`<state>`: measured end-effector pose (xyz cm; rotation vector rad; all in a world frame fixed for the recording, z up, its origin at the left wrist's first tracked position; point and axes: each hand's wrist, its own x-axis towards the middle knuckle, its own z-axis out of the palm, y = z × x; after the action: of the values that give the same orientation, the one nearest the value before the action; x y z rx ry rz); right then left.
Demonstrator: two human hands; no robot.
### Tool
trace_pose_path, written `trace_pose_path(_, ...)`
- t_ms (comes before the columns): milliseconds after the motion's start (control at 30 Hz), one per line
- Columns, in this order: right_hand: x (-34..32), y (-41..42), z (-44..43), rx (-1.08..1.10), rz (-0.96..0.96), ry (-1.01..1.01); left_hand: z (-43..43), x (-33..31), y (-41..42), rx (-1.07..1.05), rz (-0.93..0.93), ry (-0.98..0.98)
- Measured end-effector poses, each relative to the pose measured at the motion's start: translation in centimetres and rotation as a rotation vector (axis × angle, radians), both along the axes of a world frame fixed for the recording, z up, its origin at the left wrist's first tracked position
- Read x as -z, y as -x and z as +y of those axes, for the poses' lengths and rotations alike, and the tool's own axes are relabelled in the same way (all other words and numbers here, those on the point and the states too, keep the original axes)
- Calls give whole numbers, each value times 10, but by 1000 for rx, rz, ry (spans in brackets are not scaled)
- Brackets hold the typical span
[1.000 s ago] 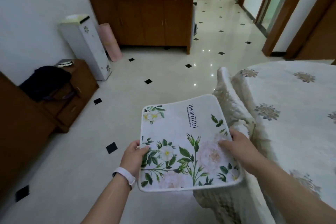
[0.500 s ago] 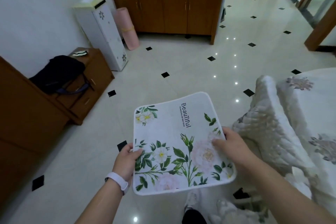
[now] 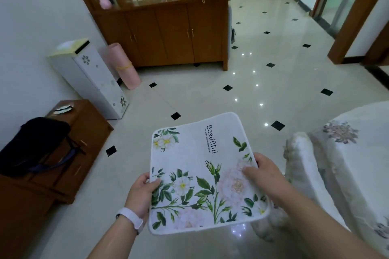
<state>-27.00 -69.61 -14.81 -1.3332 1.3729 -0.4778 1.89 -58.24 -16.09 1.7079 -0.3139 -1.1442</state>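
View tilted up; floral mat (image 3: 202,166) stays between left hand (image 3: 143,193) and right hand (image 3: 265,176), both gripping its edges.

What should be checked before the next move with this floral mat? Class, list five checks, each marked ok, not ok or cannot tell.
1. Left hand grips the floral mat at its left edge: ok.
2. Right hand holds the right edge, thumb on top: ok.
3. Printed side up, mat roughly flat: ok.
4. Floor under the mat: cannot tell, hidden.
5. Mat apart from the quilted cover: cannot tell; they overlap in view.
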Motion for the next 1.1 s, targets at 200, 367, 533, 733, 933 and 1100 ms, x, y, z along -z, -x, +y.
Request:
trace_pose_path(200,9,-17,-66,102,-1,-36,-97,21,-24,61,-1,9)
trace_pose_path(367,21,-53,-144,170,64,-41,-197,48,-57,112,2,4)
trace_pose_path(533,15,-93,-228,278,125,-4,-316,58,-100,216,36,1)
trace_pose_path(733,-4,-107,-305,457,113,56,-447,35,-116,395,-4,51)
trace_pose_path(933,4,-95,-372,592,101,40,-547,31,-98,515,-13,54)
trace_pose_path(1100,20,-72,-449,649,81,21,-637,44,-73,551,-35,20)
